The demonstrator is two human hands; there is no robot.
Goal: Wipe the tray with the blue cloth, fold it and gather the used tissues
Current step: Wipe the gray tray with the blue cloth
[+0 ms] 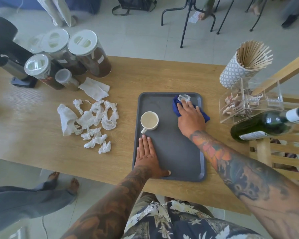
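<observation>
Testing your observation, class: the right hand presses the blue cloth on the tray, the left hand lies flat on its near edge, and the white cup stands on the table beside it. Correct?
No. The head view shows the white cup standing on the tray, not on the table. The right hand pressing the blue cloth and the flat left hand are as stated.

One tray (171, 152), one blue cloth (176, 107), one mug (149, 120), one bottle (266, 125) — and five lidded jars (90, 56).
</observation>
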